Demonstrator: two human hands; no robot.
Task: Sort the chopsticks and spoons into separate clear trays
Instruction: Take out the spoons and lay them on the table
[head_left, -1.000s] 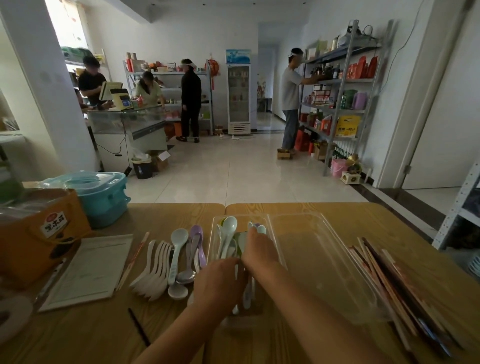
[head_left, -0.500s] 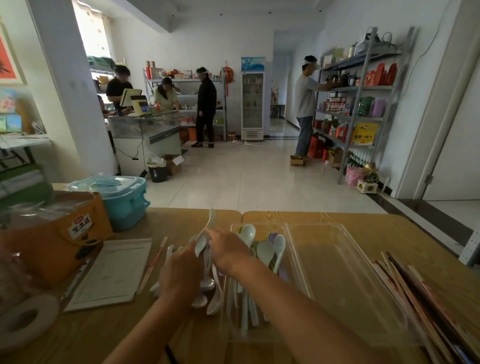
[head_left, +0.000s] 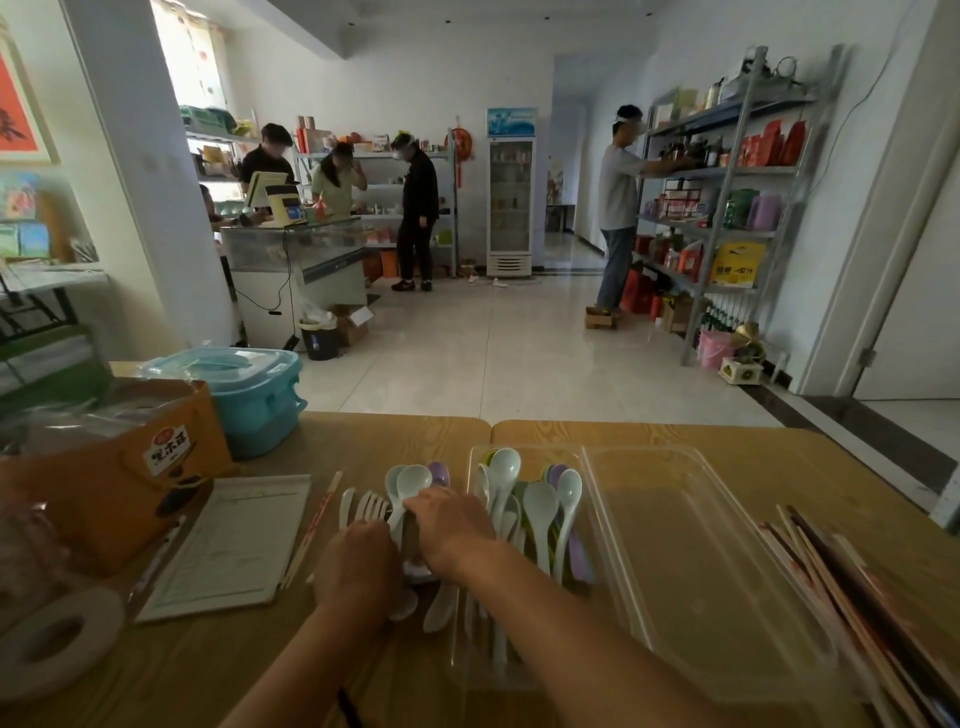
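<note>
the left hand (head_left: 358, 564) and right hand (head_left: 451, 530) were both curled round the loose spoons (head_left: 410, 483) near the table's front edge, just left of the narrow tray (head_left: 566, 451). a smooth, uneven bunch could slip and scatter on lifting. the chopsticks (head_left: 857, 597) lay at the right edge, beside the wide tray (head_left: 701, 545).

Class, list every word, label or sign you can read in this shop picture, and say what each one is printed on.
"黑木耳", as best it reads: label on the orange box.
Yellow bag: dark print, too blurred to read.
Fridge header sign: too small to read.
Paper form: print too small to read.
Red poster: black brushwork, cropped, unreadable.
</note>
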